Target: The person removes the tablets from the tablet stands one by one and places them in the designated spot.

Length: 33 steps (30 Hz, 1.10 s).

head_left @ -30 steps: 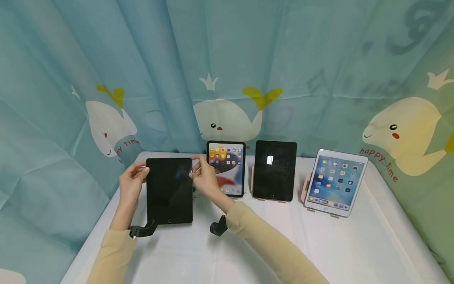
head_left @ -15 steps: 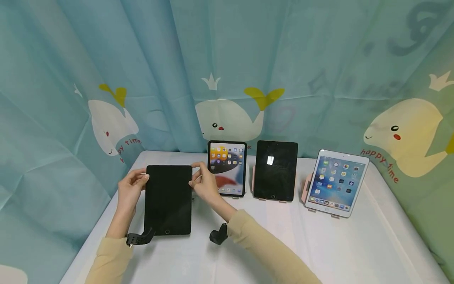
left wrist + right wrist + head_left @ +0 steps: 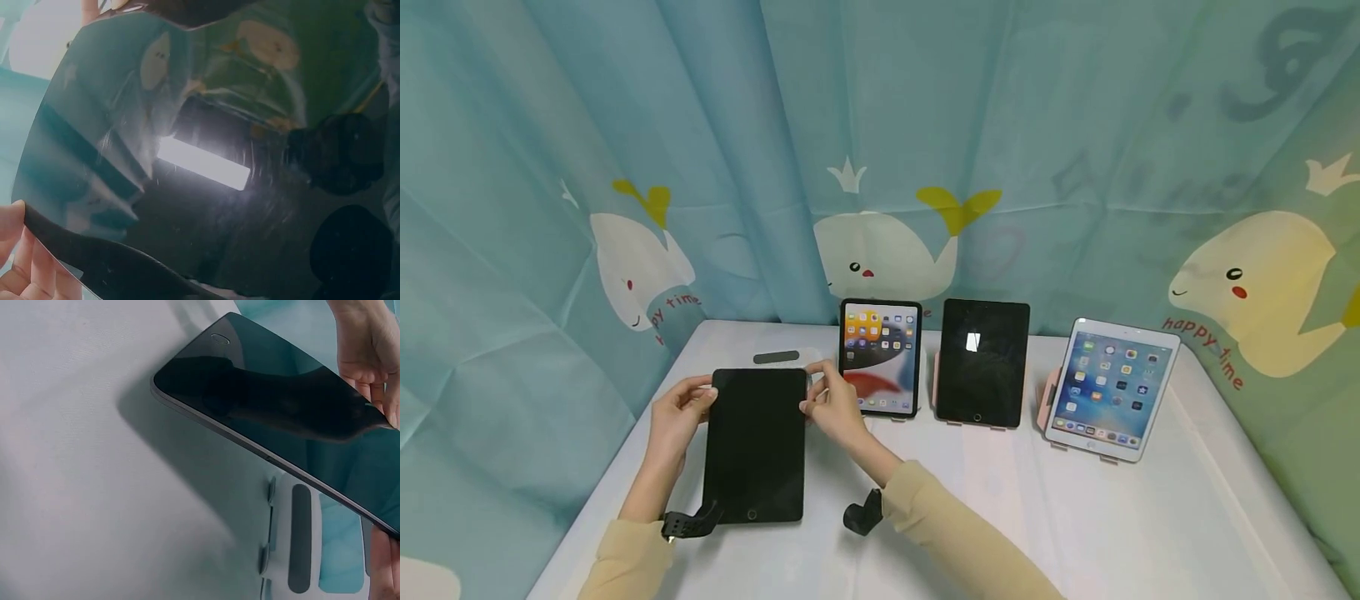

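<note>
A black tablet (image 3: 756, 446) with a dark screen and a round home button is held by its upper side edges. My left hand (image 3: 676, 421) grips its left edge near the top corner, thumb on the front. On the opposite edge, my right hand (image 3: 837, 407) pinches the upper right corner. Behind the tablet's top, part of a white stand (image 3: 808, 355) with a grey pad shows; the tablet hides the rest. In the right wrist view, the tablet (image 3: 262, 394) is tilted above the table, apart from the stand (image 3: 300, 540).
Three more tablets lean on stands to the right: one with a lit screen (image 3: 880, 358), a dark black one (image 3: 983, 362), and a white one (image 3: 1112, 387) at the far right. A whale-print curtain (image 3: 880, 108) encloses the white table (image 3: 1000, 508).
Both hands have drawn the black tablet down and toward me, away from the back of the table. The white stand's grey pad has come into view behind it.
</note>
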Available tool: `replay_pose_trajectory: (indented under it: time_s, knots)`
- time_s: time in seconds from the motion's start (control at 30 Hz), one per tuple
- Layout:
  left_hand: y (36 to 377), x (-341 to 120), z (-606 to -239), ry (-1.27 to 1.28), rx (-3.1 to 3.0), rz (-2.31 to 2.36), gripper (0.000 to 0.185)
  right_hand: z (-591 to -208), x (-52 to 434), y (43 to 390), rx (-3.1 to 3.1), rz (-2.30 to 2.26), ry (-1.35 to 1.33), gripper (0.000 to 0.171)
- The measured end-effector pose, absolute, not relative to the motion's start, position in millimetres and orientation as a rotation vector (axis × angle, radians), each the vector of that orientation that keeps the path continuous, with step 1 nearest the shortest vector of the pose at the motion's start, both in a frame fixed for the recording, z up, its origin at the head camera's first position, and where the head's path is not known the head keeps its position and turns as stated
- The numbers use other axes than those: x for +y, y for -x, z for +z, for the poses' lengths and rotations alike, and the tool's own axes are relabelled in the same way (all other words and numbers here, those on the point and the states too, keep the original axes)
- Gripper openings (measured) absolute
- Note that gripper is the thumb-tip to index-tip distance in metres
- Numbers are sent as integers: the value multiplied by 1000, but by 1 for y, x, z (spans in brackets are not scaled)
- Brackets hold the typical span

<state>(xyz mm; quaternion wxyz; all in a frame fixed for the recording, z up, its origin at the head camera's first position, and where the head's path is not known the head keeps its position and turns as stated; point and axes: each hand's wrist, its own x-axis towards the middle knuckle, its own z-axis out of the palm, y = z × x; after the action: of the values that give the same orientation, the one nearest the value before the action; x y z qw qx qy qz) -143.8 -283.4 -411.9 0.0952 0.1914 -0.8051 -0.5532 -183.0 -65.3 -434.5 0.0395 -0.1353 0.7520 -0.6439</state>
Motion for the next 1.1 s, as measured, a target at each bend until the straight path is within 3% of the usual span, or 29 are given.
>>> replay_pose_trajectory:
  time_s: [0.23,0.6,1.1]
  knots:
    - [137,-292,-429,-564,-2443,-1622,34,-445,-67,176,2242,-1966,388,43]
    - [151,-325,-494,-595,-2483,-1593,36,-456,-68,166,2173,-2020,380,44]
    - [130,-303,-467,-547,-2493,-1679,34,-470,-67,163,2114,-2006,300,44]
